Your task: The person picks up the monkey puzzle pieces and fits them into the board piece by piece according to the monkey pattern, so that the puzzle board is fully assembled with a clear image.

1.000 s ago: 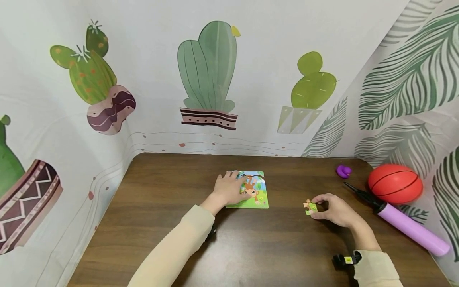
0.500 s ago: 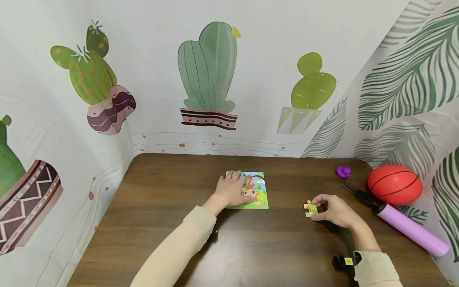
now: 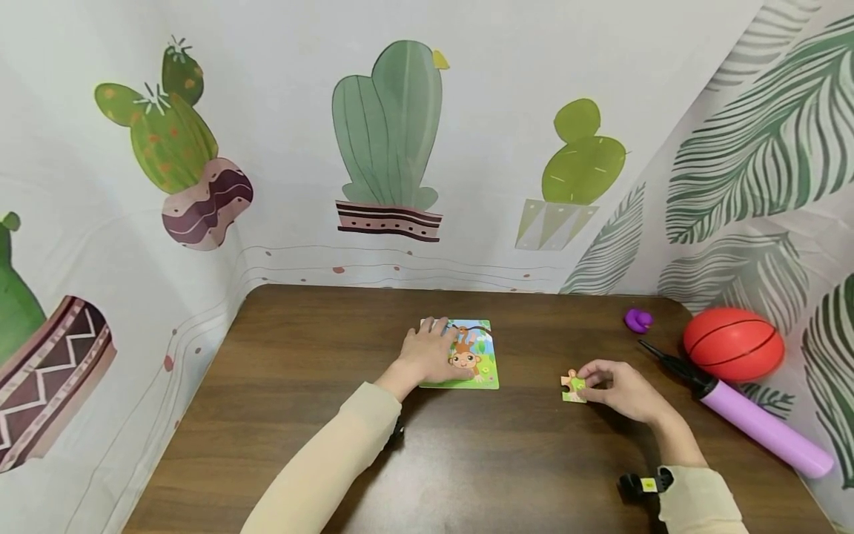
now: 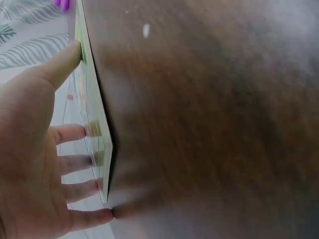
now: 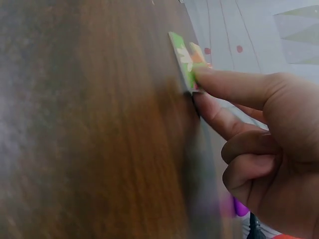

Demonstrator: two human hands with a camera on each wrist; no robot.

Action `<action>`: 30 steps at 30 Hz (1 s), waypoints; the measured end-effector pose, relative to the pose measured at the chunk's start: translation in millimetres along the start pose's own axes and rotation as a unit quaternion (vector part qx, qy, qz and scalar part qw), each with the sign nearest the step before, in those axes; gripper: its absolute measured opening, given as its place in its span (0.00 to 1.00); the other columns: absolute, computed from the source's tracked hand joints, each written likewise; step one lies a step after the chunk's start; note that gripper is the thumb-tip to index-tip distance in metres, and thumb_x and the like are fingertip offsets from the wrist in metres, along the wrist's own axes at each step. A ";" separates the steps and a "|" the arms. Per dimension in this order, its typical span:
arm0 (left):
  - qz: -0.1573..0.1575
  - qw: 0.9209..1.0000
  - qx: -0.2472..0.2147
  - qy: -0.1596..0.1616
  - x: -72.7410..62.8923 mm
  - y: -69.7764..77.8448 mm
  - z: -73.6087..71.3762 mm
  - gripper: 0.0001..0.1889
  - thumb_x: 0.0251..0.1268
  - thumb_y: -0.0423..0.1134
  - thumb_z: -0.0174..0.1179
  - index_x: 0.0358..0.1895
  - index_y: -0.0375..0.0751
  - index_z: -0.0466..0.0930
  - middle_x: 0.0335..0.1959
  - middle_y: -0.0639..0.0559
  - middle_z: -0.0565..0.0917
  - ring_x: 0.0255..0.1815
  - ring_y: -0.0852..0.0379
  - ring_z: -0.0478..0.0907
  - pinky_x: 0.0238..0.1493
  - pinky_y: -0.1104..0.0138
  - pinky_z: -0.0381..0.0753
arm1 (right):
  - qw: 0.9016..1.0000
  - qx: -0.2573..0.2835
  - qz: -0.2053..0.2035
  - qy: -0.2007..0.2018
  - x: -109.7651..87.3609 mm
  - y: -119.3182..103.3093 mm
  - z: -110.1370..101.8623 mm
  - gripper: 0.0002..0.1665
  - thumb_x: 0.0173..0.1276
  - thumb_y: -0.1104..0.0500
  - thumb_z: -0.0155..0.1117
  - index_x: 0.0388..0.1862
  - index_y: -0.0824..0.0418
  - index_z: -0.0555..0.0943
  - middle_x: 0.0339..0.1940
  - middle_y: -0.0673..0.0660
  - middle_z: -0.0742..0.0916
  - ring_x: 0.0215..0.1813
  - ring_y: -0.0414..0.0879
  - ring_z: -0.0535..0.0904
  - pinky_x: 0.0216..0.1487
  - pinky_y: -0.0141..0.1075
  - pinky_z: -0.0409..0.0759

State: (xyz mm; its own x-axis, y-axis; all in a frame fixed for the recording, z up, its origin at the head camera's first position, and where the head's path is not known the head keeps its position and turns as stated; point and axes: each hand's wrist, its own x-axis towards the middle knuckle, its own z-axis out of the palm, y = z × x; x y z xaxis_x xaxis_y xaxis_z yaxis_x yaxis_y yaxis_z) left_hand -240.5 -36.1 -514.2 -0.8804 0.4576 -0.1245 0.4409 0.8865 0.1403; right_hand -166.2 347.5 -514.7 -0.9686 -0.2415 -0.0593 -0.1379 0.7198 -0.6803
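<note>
A jigsaw puzzle board (image 3: 482, 363) with a monkey picture lies on the table, its left part covered by my left hand (image 3: 430, 354). That hand rests on it with spread, fairly straight fingers; in the left wrist view the thumb and several fingertips touch the board (image 4: 102, 149), and the little finger reaches past its edge. To the right, my right hand (image 3: 617, 386) pinches a green and orange puzzle piece (image 3: 571, 388) between thumb and fingers. The right wrist view shows the piece (image 5: 182, 57) tilted at the tabletop, its near end hidden by the fingertips.
A purple rubber duck (image 3: 638, 320) sits at the back right. Beside it are a red ball (image 3: 734, 344) and a pump (image 3: 767, 426) with a lilac barrel and black nozzle. A patterned cloth (image 3: 480, 148) hangs behind the table (image 3: 320, 326).
My right hand has shifted the puzzle piece slightly left, with the piece turned a little in the fingers. The left hand and the board stay about where they were.
</note>
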 end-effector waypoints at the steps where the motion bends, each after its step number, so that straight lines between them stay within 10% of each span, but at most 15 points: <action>1: 0.000 1.000 0.001 0.000 0.1 0.2 0.0 0.50 0.59 0.81 0.56 0.80 0.56 0.65 0.82 0.47 0.59 0.82 0.40 0.53 0.73 0.39 0.62 | 1.000 0.005 -0.004 0.004 0.5 0.9 1.0 0.13 0.64 0.59 0.79 0.45 0.59 0.86 0.36 0.50 0.88 0.40 0.42 0.84 0.43 0.35 0.79; 17: -0.001 1.000 0.007 -0.002 0.8 0.2 -0.6 0.49 0.60 0.80 0.55 0.80 0.57 0.64 0.82 0.48 0.59 0.82 0.40 0.53 0.73 0.39 0.62 | 0.991 0.128 -0.030 0.036 37.0 -55.3 45.9 0.08 0.70 0.64 0.72 0.46 0.65 0.88 0.39 0.57 0.90 0.41 0.45 0.84 0.39 0.33 0.80; 30: -0.006 1.000 0.017 -0.010 4.1 -1.9 2.9 0.49 0.61 0.81 0.53 0.81 0.58 0.62 0.83 0.49 0.58 0.82 0.41 0.52 0.73 0.40 0.63 | 0.992 0.126 -0.013 -0.004 67.9 -85.9 86.0 0.07 0.71 0.64 0.70 0.45 0.63 0.89 0.37 0.55 0.90 0.39 0.48 0.85 0.39 0.38 0.81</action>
State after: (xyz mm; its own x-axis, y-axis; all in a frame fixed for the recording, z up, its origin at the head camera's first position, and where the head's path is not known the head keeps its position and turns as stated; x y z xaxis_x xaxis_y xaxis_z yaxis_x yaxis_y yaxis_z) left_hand -244.5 -35.7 -517.9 -0.8825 0.4473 -0.1449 0.4359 0.8939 0.1045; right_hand -202.4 213.3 -523.1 -0.9636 -0.2635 -0.0446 -0.1052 0.5273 -0.8431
